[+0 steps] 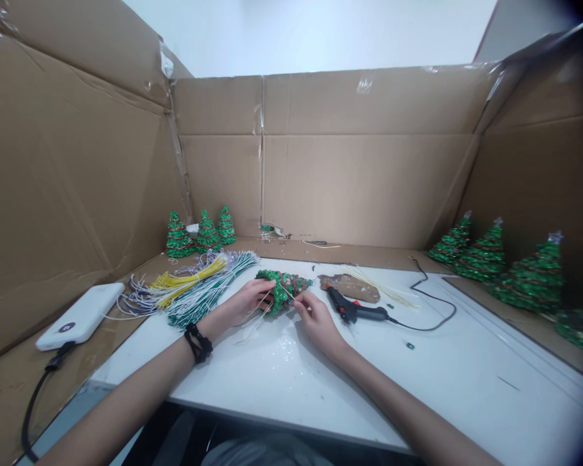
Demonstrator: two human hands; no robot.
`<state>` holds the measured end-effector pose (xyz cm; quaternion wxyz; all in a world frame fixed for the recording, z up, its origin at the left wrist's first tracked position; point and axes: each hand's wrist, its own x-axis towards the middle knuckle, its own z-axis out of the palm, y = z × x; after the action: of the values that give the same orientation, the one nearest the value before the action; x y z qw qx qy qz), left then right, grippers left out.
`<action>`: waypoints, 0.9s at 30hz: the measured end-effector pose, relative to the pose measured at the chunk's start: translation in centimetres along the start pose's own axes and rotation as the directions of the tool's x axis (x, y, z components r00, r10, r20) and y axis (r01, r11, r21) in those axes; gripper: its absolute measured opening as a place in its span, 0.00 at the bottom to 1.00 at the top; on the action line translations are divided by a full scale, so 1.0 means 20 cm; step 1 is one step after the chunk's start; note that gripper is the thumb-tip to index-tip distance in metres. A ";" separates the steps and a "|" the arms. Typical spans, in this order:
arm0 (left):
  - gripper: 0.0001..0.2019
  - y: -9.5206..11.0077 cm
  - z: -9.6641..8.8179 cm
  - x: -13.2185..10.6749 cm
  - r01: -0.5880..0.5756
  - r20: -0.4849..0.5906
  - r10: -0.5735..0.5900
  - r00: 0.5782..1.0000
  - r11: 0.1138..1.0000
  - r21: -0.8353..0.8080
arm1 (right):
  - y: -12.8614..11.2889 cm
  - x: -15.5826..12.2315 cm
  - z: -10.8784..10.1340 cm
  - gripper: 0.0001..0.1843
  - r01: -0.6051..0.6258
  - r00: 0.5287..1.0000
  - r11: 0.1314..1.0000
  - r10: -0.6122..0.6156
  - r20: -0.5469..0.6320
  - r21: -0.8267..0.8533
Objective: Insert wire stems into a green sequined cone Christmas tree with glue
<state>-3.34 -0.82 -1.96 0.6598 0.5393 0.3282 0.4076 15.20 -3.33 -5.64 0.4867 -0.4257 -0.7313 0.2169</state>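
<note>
A small green Christmas tree [287, 289] with red garland lies on its side over the white board, its tip pointing right. My left hand [251, 301] is closed around its base end, where pale thin strands hang down. Close to the tree's middle, my right hand [315, 318] pinches the end of a thin pale strand [286, 291] that crosses the tree's surface. Just right of the tree lie a brown flat piece [350, 286] and a black glue gun [354, 307] with its cord trailing right.
Bundles of yellow strands [189, 282] and green-and-white strands [214, 291] lie at left, near a white power bank [81, 316]. Finished-looking trees stand back left [206, 232] and along the right [532, 275]. Cardboard walls [369, 168] enclose the board.
</note>
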 end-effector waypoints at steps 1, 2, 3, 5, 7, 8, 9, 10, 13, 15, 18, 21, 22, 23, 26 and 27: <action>0.13 0.00 0.00 0.00 0.001 0.000 -0.001 1.000 1.000 -0.002 | 0.00 0.00 0.00 0.10 0.003 1.000 1.000 -0.003 -0.011 0.001; 0.13 -0.01 -0.01 0.01 0.002 0.000 -0.002 1.000 1.000 -0.005 | 0.00 0.00 0.00 0.08 -0.002 1.000 1.000 0.002 -0.016 0.006; 0.13 -0.01 -0.01 0.01 0.003 -0.001 -0.003 1.000 1.000 -0.008 | 0.00 0.00 0.00 0.07 -0.012 1.000 1.000 0.012 -0.012 0.015; 0.14 -0.01 -0.01 0.01 0.003 -0.001 -0.003 1.000 1.000 -0.013 | -0.01 -0.01 0.00 0.06 -0.035 0.999 0.999 0.035 0.013 0.039; 0.13 -0.01 -0.01 0.01 0.003 0.002 -0.003 1.000 1.000 -0.016 | -0.02 -0.01 0.00 0.07 -0.050 0.998 0.997 0.048 0.039 0.056; 0.13 -0.01 -0.01 0.01 0.003 0.002 -0.003 1.000 1.000 -0.017 | -0.02 -0.01 0.00 0.09 -0.054 0.998 0.997 0.052 0.043 0.059; 0.13 0.00 -0.01 0.01 0.002 0.001 -0.002 1.000 1.000 -0.018 | -0.02 -0.01 0.00 0.11 -0.058 0.997 0.997 0.056 0.046 0.058; 0.13 0.00 -0.01 0.00 0.002 -0.001 -0.002 1.000 1.000 -0.019 | -0.02 -0.01 0.00 0.13 -0.066 0.997 0.996 0.064 0.047 0.056; 0.13 0.01 0.00 0.00 0.007 -0.004 -0.007 1.000 1.000 -0.017 | -0.01 -0.01 0.00 0.18 -0.082 0.995 0.995 0.079 0.058 0.050; 0.13 0.02 0.01 0.00 0.010 -0.004 -0.010 1.000 1.000 -0.017 | 0.00 -0.01 0.01 0.15 -0.068 0.996 0.996 0.065 0.055 0.051; 0.12 0.01 0.01 0.00 0.010 -0.011 -0.011 1.000 1.000 -0.023 | 0.01 0.00 0.00 0.08 -0.042 0.999 0.998 0.041 0.008 0.055; 0.11 0.01 0.00 0.00 0.013 -0.015 -0.013 1.000 1.000 -0.027 | 0.00 0.00 0.00 0.05 -0.070 0.998 0.995 0.070 0.001 0.075; 0.11 0.01 0.00 0.00 0.012 -0.013 -0.012 1.000 1.000 -0.028 | 0.00 0.00 0.00 0.06 -0.084 0.996 0.993 0.083 0.015 0.084; 0.11 0.00 0.00 0.00 0.012 -0.010 -0.012 1.000 1.000 -0.029 | 0.00 0.00 0.00 0.06 -0.094 0.995 0.991 0.092 0.030 0.093; 0.11 0.00 0.00 0.00 0.012 -0.003 -0.012 1.000 0.999 -0.030 | -0.01 -0.01 0.00 0.11 -0.093 0.995 0.991 0.089 0.055 0.091; 0.11 0.01 0.00 0.00 0.011 0.000 -0.011 1.000 1.000 -0.029 | -0.01 -0.01 0.00 0.13 -0.090 0.995 0.992 0.086 0.057 0.085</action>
<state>-3.33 -0.78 -1.85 0.6695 0.5279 0.3254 0.4088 15.06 -3.55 -5.58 0.4752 -0.4298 -0.7143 0.2813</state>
